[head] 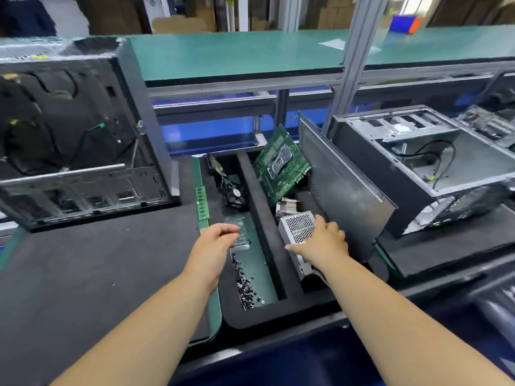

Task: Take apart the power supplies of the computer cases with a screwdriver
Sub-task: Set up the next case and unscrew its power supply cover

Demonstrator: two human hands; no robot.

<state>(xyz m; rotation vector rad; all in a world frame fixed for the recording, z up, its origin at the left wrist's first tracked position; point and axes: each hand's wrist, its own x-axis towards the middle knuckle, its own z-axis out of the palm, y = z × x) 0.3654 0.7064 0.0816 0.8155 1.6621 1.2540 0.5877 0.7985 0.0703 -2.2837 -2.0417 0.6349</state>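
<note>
Now right hand (323,240) grips power supply (296,228); left hand (220,238) hovers, loosely curled.

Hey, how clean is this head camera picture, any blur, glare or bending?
Head view: wide-angle bending curves the green shelf and post; the left computer case is smeared; left hand is slightly motion-blurred; right hand on the power supply is fairly sharp; window glare top right.

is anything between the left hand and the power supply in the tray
Yes. The tray's black foam divider runs between them. The left hand hovers over the screw compartment, above the loose screws, while the power supply sits in the next compartment under the right hand.
</note>
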